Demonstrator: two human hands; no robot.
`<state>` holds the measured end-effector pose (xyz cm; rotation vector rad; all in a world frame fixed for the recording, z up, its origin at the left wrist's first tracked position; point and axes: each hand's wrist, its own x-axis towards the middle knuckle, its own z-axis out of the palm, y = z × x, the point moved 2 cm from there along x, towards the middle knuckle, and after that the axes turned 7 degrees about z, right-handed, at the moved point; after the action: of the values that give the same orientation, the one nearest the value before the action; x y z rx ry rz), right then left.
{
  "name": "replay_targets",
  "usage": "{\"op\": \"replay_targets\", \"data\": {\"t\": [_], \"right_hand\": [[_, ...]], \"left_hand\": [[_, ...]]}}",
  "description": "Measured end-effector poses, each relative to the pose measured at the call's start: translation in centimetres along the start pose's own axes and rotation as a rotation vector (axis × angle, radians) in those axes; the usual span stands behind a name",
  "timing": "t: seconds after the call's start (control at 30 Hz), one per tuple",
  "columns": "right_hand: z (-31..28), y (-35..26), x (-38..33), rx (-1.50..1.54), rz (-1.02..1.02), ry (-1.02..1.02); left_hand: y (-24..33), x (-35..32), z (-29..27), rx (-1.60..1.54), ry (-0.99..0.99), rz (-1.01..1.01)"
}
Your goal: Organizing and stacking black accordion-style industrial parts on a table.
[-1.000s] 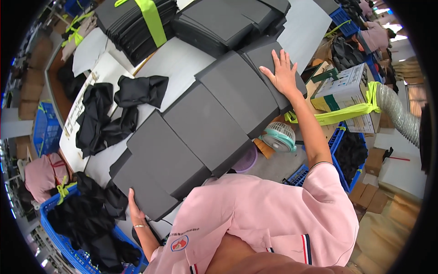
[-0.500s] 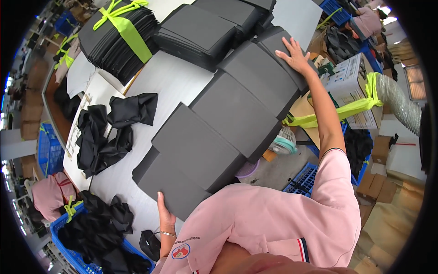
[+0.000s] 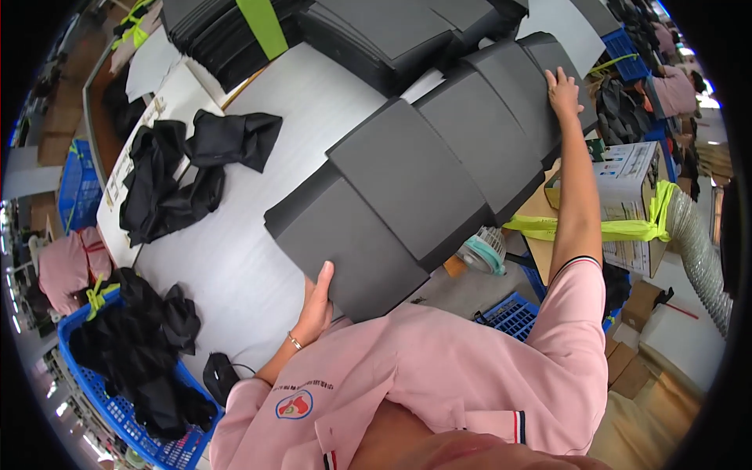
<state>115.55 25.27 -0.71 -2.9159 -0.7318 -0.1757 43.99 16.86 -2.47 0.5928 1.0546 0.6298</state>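
A long row of overlapping dark grey panels (image 3: 407, 180), piled in stepped stacks, lies slantwise across the table from near my body to the far right. At the row's near end my left hand (image 3: 317, 304) grips the lowest stack, thumb on the top face and fingers out of sight behind the edge. With my right arm stretched out, my right hand (image 3: 564, 95) rests on the far end, its fingers apart and slightly bent on the surface. Crumpled black fabric pieces (image 3: 168, 172) lie on the table to the left of the row.
Tall stacks of black panels (image 3: 376, 31) stand at the back, one tied with a green strip (image 3: 262, 27). A blue basket of black cloth (image 3: 117, 392) stands lower left. On the right are a carton (image 3: 627, 204), a small fan (image 3: 482, 251) and a silver duct (image 3: 697, 243).
The view has shifted. My left hand has moved up and right with the near end of the row, whose near stacks look drawn closer together. My right hand's fingers are less spread.
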Motion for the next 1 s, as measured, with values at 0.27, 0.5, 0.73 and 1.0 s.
{"op": "replay_targets", "data": {"t": [0.27, 0.5, 0.73, 1.0], "right_hand": [[-0.1, -0.1, -2.1, -0.039, 0.053, -0.007], [-1.1, 2.3, 2.9, -0.021, -0.074, -0.051], [-2.1, -6.2, 8.3, 0.214, -0.293, 0.120], [1.7, -13.5, 13.8, 0.985, 0.069, -0.136]], "left_hand": [[0.4, 0.7, -1.0, 0.073, -0.153, -0.029], [1.0, 0.9, -0.5, 0.082, -0.237, -0.089], [0.4, 2.4, 2.5, 0.122, -0.175, -0.022], [-1.0, 2.6, 1.0, 0.385, -0.142, 0.067]]}}
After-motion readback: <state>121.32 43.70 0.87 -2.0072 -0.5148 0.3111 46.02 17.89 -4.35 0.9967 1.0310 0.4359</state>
